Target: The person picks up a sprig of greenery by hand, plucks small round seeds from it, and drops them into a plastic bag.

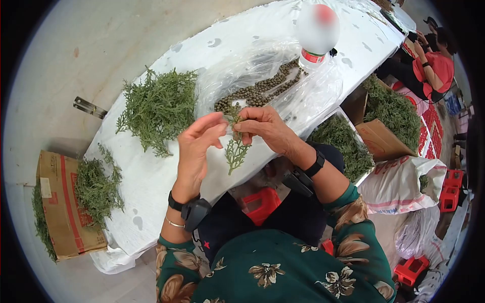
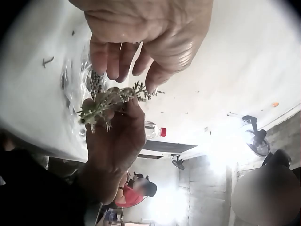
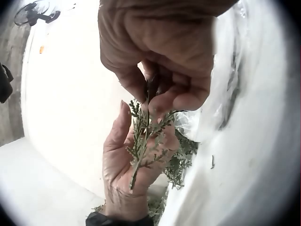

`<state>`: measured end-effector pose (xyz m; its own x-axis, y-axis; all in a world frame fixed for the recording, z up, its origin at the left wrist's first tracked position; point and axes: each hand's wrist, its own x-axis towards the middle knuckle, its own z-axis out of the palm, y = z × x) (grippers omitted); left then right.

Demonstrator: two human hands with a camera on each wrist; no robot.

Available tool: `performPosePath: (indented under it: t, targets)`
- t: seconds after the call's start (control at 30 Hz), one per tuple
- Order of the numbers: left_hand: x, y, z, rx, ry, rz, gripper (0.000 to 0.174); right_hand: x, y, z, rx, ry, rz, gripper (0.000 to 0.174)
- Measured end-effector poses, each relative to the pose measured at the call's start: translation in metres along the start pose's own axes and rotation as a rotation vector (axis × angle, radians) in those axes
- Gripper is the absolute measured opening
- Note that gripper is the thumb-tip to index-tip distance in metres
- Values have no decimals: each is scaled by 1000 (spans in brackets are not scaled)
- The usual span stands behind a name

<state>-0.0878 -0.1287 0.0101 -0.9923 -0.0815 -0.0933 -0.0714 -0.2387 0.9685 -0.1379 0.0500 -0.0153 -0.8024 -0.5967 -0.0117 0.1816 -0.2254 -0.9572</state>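
Note:
A green conifer sprig (image 1: 236, 153) hangs between my two hands above the white-covered table. My right hand (image 1: 268, 127) pinches it between thumb and fingers, which also shows in the right wrist view, where the sprig (image 3: 141, 146) points down. Across from it, my left hand (image 1: 194, 146) has its fingers loosely extended and spread from the thumb. In the left wrist view the left hand's thumb comes right by the sprig's leafy end (image 2: 138, 89). Beyond the hands, small brown round balls (image 1: 257, 93) lie on a clear plastic sheet (image 1: 212, 83).
A heap of green sprigs (image 1: 159, 108) lies left of the sheet, and a smaller pile (image 1: 98, 187) beside a cardboard box (image 1: 68, 202). Behind the balls stands a bottle (image 1: 312, 55). Boxes of greenery (image 1: 341, 146) are at right, with a woven sack (image 1: 404, 184). Someone in red (image 1: 439, 70) sits farther off.

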Motion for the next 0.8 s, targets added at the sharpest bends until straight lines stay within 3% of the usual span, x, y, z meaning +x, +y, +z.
performPosePath:
  t: [0.07, 0.2, 0.3, 0.47, 0.8]
  targets:
    - [7, -8, 8, 24, -88, 18, 23, -1, -1, -4, -2, -6, 0, 12]
    - [13, -16, 13, 46, -42, 60, 18, -5, -1, -7, -48, -25, 10, 10]
    - [13, -19, 18, 28, -4, 79, 16, -8, -2, -2, -64, 111, -92, 14]
    - [10, -19, 21, -83, 31, 38, 13, -1, 3, 1, -16, 164, -253, 22]
    - [5, -17, 25, -45, 79, 50, 12, 2, 2, -1, -49, 224, -262, 11]
